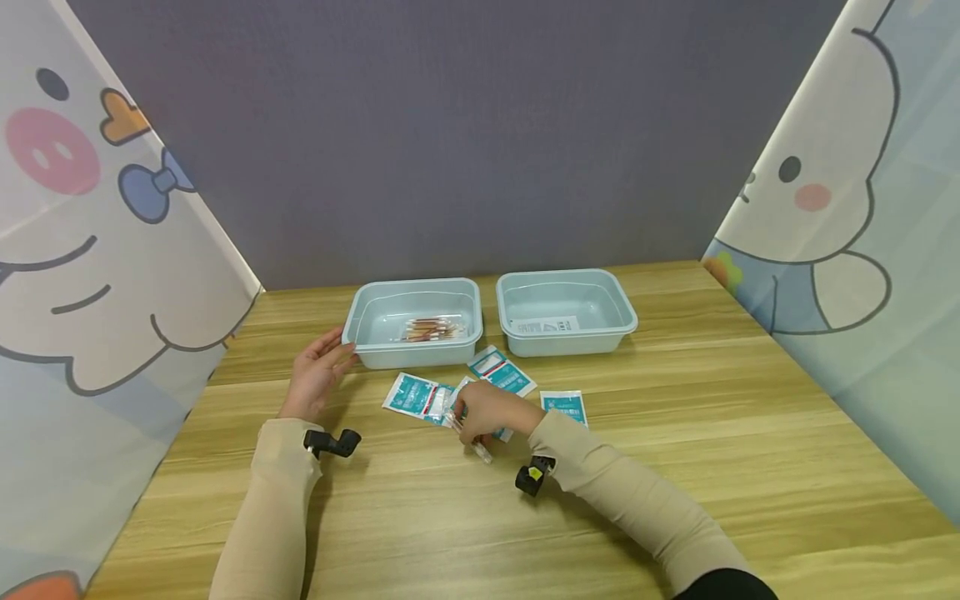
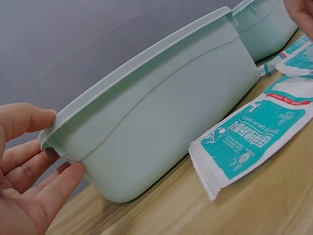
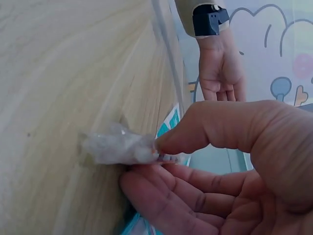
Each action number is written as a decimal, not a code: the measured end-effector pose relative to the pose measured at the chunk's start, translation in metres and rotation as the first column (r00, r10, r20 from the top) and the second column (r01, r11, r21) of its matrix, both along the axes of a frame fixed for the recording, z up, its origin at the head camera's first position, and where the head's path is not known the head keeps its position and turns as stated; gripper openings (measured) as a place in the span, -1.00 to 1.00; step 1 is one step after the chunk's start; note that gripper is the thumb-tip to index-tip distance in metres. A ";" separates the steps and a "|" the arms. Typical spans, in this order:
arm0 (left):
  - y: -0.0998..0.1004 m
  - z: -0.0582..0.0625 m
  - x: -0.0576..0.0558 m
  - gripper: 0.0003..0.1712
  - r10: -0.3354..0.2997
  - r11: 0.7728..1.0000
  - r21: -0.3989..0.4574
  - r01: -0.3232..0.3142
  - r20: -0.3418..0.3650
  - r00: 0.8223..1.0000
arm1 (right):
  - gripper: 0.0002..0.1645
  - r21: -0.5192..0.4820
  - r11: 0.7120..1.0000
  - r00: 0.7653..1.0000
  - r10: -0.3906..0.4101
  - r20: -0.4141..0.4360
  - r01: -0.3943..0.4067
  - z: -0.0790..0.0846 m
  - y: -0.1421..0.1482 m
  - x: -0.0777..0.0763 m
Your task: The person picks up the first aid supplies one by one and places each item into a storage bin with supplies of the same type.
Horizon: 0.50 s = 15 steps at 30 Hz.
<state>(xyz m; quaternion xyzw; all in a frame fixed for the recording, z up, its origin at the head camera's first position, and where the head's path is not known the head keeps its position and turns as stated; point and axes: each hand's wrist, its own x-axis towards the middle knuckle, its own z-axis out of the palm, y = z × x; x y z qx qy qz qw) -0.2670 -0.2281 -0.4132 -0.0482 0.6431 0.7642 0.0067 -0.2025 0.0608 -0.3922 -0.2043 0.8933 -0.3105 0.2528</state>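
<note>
My left hand point(image 1: 313, 377) holds the left corner of a pale blue plastic basin point(image 2: 161, 112), thumb on the rim and fingertips against the wall below it. Inside that basin point(image 1: 405, 356) lie clear bags of brown-stemmed cotton swabs point(image 1: 433, 328). Over the table, my right hand point(image 1: 491, 411) pinches a clear plastic packet of cotton swabs point(image 3: 120, 147) between thumb and fingers; white tips show through the film. Teal-and-white gauze packets lie around this hand: one to its left point(image 1: 414, 395), one behind it point(image 1: 504, 372), another partly beneath it.
A second pale blue basin point(image 1: 567, 343) stands to the right of the first, with a white printed packet point(image 1: 547, 324) on its floor. Another gauze packet point(image 1: 564, 405) lies beside my right sleeve. A grey wall point(image 1: 480, 150) rises behind the wooden table point(image 1: 420, 525).
</note>
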 end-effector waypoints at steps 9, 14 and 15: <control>-0.002 0.000 0.000 -0.31 -0.007 1.000 0.018 0.007 0.005 1.000 | -0.71 -0.059 0.998 1.000 0.015 0.014 -0.014 -0.006 0.007 -0.008; -0.002 0.000 0.001 -0.30 -0.019 1.000 0.012 0.018 0.002 1.000 | -0.75 -0.084 0.996 0.999 0.011 0.037 -0.008 -0.008 0.011 -0.012; -0.002 0.000 0.001 -0.29 -0.019 1.000 0.011 0.019 0.002 1.000 | -0.76 -0.091 0.996 0.999 0.010 0.041 -0.006 -0.007 0.012 -0.012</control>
